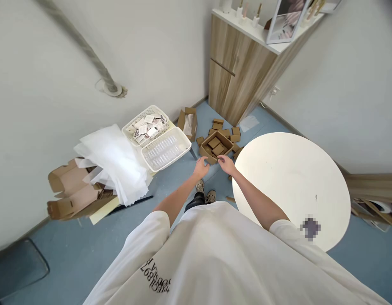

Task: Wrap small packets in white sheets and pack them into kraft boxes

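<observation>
An open cardboard box [204, 153] with several small brown boxes [218, 149] inside is in front of me, near the middle of the head view. My left hand [201, 167] is at its near left corner, fingers curled and thumb bent against the near wall. My right hand [226, 164] pinches the near right part of the rim. The fingertips are small in the view, and the box partly hides them. More small brown boxes [235, 134] lie around the far and right sides of the open box.
A round white table [291, 178] stands close on the right. On the left are two white baskets [186, 134], one with cards, one with clear pieces, beside white sheets [109, 156] and opened cardboard [71, 186]. A wooden cabinet [240, 63] stands ahead; a black chair [20, 267] lower left.
</observation>
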Tool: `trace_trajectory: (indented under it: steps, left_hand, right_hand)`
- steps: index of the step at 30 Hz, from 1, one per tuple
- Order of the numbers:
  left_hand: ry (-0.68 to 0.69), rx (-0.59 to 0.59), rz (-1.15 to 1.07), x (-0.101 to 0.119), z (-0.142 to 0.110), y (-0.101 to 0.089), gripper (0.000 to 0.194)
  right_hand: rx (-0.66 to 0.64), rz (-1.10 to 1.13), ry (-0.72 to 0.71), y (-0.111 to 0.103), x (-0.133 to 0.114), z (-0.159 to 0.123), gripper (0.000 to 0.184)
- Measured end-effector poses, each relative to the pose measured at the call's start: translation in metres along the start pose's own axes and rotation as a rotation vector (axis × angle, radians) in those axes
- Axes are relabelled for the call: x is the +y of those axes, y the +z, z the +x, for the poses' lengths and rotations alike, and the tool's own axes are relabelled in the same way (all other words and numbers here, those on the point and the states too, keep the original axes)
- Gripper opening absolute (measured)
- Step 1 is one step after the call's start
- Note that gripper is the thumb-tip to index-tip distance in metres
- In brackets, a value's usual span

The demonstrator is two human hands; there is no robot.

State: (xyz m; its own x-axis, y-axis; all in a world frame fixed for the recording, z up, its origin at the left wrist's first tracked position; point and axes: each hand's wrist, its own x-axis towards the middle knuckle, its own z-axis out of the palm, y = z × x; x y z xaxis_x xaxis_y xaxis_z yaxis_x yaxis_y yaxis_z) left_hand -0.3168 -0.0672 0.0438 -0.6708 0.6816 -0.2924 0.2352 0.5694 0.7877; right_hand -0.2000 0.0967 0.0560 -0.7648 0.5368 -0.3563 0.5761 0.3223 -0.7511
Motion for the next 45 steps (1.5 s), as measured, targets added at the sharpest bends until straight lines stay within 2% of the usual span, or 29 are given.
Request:
trace_trajectory:
  steps: [6,11,19,23,29,38,45]
  left_hand:
    - [-0.038,0.067,-0.009,-0.014,-0.037,-0.018,0.042]
    - [-0.023,0.169,-0.002,-0.033,-0.051,-0.037,0.043]
    - [-0.059,0.264,-0.060,-0.051,-0.054,-0.094,0.043]
    - [-0.050,0.304,-0.085,-0.062,-0.043,-0.125,0.042]
    - [0.041,0.305,-0.044,-0.088,-0.005,-0.161,0.039]
    - [0.017,0.211,-0.087,-0.111,0.044,-0.195,0.047]
    - [-0.021,0.150,-0.144,-0.118,0.059,-0.209,0.054]
  right_hand:
    - [-0.107,0.022,-0.095,0.022,-0.024,-0.007,0.037]
    - [-0.140,-0.011,-0.174,0.040,-0.054,-0.007,0.036]
    - [-0.187,-0.057,-0.275,0.073,-0.110,0.015,0.036]
    - [-0.173,-0.082,-0.280,0.092,-0.144,0.034,0.036]
    - [-0.140,-0.135,-0.240,0.124,-0.181,0.076,0.040]
    - [-0.113,-0.318,-0.097,0.174,-0.194,0.149,0.056]
    - [-0.066,-0.294,0.011,0.196,-0.196,0.164,0.051]
